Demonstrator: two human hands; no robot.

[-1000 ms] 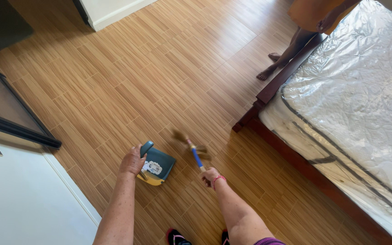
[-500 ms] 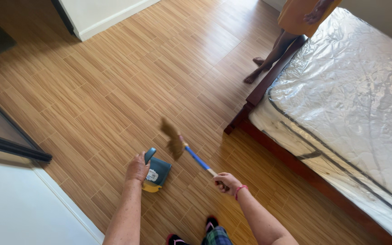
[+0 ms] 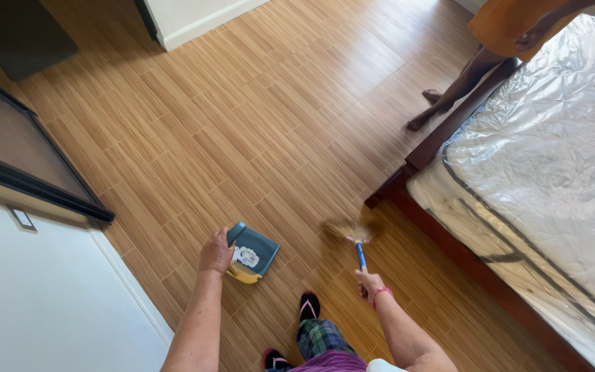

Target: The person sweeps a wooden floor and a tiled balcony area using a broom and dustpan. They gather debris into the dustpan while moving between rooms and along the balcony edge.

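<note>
My left hand [image 3: 216, 252] grips the handle of a blue-grey dustpan [image 3: 254, 251] with a yellow comb edge, held low over the wooden floor [image 3: 242, 117]. My right hand [image 3: 370, 283], a pink band on its wrist, holds the blue handle of a small broom [image 3: 360, 255]. Its straw bristles [image 3: 348, 230] are blurred, just above the floor to the right of the dustpan, close to the bed corner. My feet in dark flip-flops [image 3: 308, 306] stand just below.
A bed with a plastic-wrapped mattress [image 3: 545, 179] on a dark wooden frame [image 3: 408, 186] fills the right side. Another person's bare legs [image 3: 449, 96] stand by the bed's far corner. A white wall [image 3: 43, 303] and a dark sliding-door track [image 3: 29, 179] lie to the left.
The broom head has swung from left, near the dustpan, to the right toward the bed corner. The dustpan hand has stayed low by the floor. The view has shifted.
</note>
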